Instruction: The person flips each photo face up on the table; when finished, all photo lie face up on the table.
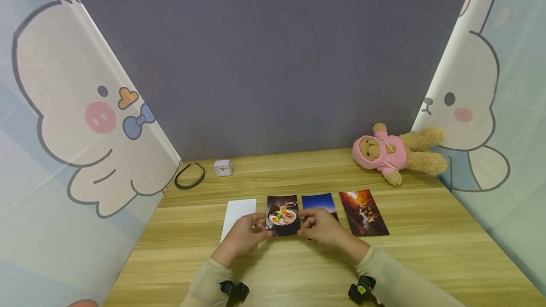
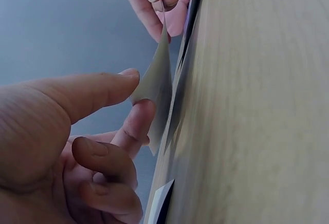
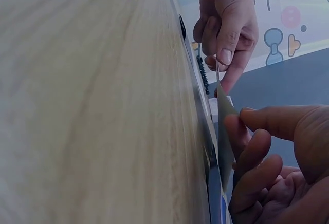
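A picture card (image 1: 283, 217) showing a bowl of noodles is held by both hands. My left hand (image 1: 244, 236) pinches its left edge between thumb and forefinger, and my right hand (image 1: 326, 230) pinches the right edge. In the left wrist view the card (image 2: 159, 82) stands a little off the wood and bends slightly. The right wrist view shows the card's pale back (image 3: 224, 126). Beside the left hand lies a white card (image 1: 239, 211). A blue sky card (image 1: 321, 202) is partly covered by the right hand. Farther right lies a red-orange autumn picture card (image 1: 364, 213).
On the wooden table (image 1: 281, 278), a black headband (image 1: 190, 185) and a small clock (image 1: 223, 168) sit at the back left. A teddy bear in a pink hoodie (image 1: 394, 153) lies at the back right. Grey and cartoon-printed panels enclose the table.
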Tool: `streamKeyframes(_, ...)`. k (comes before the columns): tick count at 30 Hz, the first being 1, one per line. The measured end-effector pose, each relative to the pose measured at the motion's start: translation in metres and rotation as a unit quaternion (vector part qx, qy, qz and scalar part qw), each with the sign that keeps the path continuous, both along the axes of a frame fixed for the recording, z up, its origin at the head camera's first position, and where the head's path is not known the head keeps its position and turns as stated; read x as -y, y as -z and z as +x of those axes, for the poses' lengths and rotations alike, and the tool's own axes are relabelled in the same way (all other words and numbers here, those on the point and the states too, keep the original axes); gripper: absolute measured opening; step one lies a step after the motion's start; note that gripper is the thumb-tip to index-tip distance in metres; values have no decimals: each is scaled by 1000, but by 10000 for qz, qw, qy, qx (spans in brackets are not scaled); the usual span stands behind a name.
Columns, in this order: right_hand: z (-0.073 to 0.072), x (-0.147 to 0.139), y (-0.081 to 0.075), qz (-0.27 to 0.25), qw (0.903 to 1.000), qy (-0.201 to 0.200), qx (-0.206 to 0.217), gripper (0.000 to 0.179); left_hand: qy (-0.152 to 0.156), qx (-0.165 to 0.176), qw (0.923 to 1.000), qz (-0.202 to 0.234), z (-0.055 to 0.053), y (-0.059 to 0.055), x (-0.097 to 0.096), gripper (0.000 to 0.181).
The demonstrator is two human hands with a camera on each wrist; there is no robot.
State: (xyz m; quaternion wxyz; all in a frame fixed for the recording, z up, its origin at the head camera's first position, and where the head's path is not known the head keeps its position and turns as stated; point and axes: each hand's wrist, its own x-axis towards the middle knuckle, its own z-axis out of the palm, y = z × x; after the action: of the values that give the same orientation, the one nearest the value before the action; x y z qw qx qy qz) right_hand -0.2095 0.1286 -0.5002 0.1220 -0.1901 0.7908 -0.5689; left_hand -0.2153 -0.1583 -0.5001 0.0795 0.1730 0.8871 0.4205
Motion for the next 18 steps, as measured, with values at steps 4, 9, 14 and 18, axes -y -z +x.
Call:
streamKeyframes(4, 1, -1, -1, 68, 10000, -6, 38, 59, 23, 129, 9999, 16, 1, 0, -1, 65)
streamKeyframes(9, 2, -1, -2, 107, 9999, -42, 40, 58, 61, 169, 9998, 40, 2, 1, -1, 67)
streamKeyframes(14, 3, 0, -2, 125, 9999, -48, 43, 58, 31, 239, 9997, 37, 4, 1, 0, 69)
streamKeyframes(18, 2, 0, -4, 193, 9998, 33, 4, 56, 61, 156, 9999, -8, 4, 0, 0, 69)
